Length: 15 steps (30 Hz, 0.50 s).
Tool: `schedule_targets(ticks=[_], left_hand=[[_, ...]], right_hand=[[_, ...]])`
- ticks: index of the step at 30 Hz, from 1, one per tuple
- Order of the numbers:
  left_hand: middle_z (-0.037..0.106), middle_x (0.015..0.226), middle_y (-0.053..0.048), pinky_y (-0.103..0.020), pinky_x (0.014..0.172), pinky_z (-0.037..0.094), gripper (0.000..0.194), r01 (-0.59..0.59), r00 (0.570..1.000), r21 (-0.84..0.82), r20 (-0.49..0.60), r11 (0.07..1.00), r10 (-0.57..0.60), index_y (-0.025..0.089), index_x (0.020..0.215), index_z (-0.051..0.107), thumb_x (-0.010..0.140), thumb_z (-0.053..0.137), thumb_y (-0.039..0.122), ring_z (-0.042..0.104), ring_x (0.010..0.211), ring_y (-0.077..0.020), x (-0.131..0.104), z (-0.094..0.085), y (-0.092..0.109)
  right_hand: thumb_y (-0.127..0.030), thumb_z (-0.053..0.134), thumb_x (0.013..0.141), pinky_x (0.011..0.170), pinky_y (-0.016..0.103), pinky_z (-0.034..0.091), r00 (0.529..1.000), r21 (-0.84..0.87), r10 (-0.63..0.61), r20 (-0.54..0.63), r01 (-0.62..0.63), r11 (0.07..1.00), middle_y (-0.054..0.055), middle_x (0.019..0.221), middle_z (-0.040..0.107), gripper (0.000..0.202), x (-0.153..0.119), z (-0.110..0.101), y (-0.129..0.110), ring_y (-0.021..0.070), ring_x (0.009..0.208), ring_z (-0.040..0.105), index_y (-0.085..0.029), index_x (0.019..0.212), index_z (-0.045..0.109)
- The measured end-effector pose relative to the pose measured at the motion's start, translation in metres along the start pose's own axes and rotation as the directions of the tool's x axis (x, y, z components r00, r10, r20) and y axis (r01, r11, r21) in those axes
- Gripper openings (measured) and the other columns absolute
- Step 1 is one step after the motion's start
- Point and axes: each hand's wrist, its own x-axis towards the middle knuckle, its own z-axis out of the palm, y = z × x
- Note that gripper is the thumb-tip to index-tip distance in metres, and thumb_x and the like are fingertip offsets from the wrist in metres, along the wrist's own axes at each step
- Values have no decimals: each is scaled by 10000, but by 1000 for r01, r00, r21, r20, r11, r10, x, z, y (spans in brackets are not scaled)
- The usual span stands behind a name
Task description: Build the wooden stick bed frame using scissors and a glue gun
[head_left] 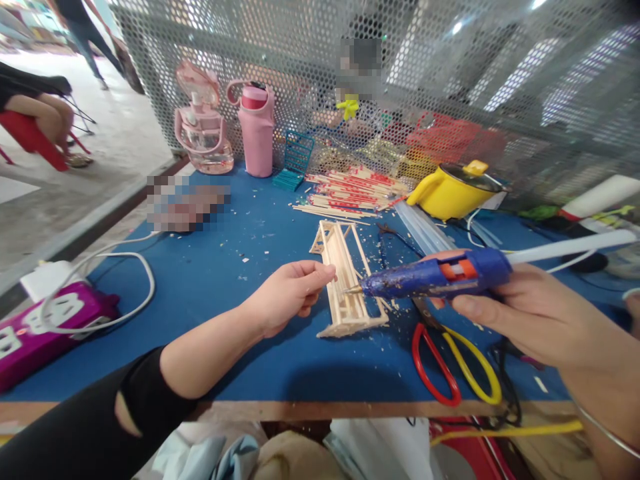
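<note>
My right hand (pixel 530 313) is wrapped round a blue hot glue gun (pixel 425 277), with a white glue stick (pixel 575 247) jutting from its back. The metal nozzle points left over a small bench-like model made of thin wooden sticks (pixel 345 260). Thumb and forefinger of my left hand (pixel 287 293) pinch together at the model's left side, close to the nozzle; whatever is between them is too small to make out. Below the glue gun lie scissors (pixel 455 373) with one red and one yellow handle loop. Their blades are partly hidden.
Behind the model lies a pile of red-tipped sticks (pixel 355 190), beside clear glue sticks (pixel 425 227) and a yellow pot (pixel 455 193). Two pink bottles (pixel 257 130) and a teal rack (pixel 295 160) stand by the perforated metal screen. A purple power strip (pixel 60 327) with white cables is at left.
</note>
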Motion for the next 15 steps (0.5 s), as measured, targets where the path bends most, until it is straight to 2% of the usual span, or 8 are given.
schedule_targets(ticks=[7, 11, 15], left_hand=[[256, 499, 93, -163, 395, 146, 307, 4, 1000, 8, -3, 1000, -4, 176, 685, 458, 797, 634, 402, 180, 429, -37, -1, 0, 1], [259, 493, 94, -161, 394, 153, 313, 6, 1000, 9, -5, 1000, -6, 176, 685, 459, 798, 632, 411, 182, 426, -35, -1, 0, 0], [276, 491, 93, -156, 392, 164, 304, 0, 1000, 16, -16, 1000, 1, 172, 703, 484, 785, 647, 415, 200, 423, -33, -1, 0, 1]], right_hand=[[-342, 598, 825, 855, 314, 539, 1000, -5, -14, 18, 14, 1000, -36, 969, 733, 267, 7, -4, -11, 203, 820, 673, -353, 1073, 696], [-351, 592, 830, 821, 295, 552, 999, -25, -44, 17, 44, 999, -35, 926, 734, 281, 8, -8, -14, 189, 738, 665, -353, 1093, 691], [-365, 587, 832, 807, 311, 555, 999, -27, -31, 39, 32, 999, -32, 933, 735, 257, 12, -6, -19, 208, 768, 668, -323, 1057, 704]])
